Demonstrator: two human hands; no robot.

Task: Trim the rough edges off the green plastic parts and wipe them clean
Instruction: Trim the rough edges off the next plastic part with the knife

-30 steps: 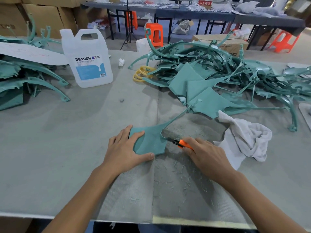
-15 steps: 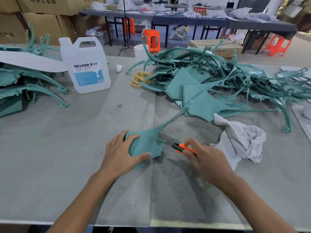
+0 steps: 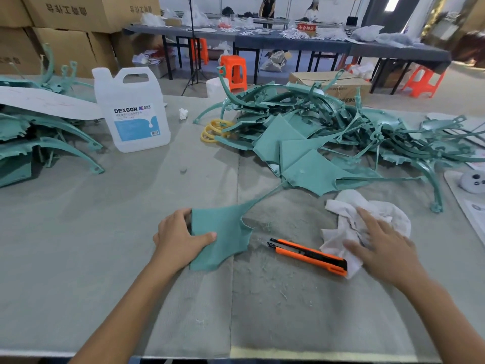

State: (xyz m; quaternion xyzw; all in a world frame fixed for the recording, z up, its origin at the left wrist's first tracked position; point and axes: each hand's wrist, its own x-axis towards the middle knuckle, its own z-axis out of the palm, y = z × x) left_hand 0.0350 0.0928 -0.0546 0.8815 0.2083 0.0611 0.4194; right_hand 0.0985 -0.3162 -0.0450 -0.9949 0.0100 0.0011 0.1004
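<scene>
A flat green plastic part [image 3: 223,232] with a long thin stem lies on the grey table [image 3: 91,245] in front of me. My left hand [image 3: 181,239] grips its left edge, thumb on top. An orange and black utility knife [image 3: 309,256] lies loose on the table just right of the part, its blade end toward the part. My right hand [image 3: 380,248] rests spread on a crumpled white cloth [image 3: 349,219], fingers apart, nothing clasped. Small green shavings lie scattered around the knife.
A big tangled heap of green parts [image 3: 328,137] fills the back right. Another stack of green parts [image 3: 31,143] sits at the left edge. A white DEXCON jug [image 3: 133,111] stands behind, with yellow rings [image 3: 212,130] beside the heap. People stand far back.
My right hand has let go of the knife, which now lies on the table, and has moved right onto the white cloth. My left hand still holds the part.
</scene>
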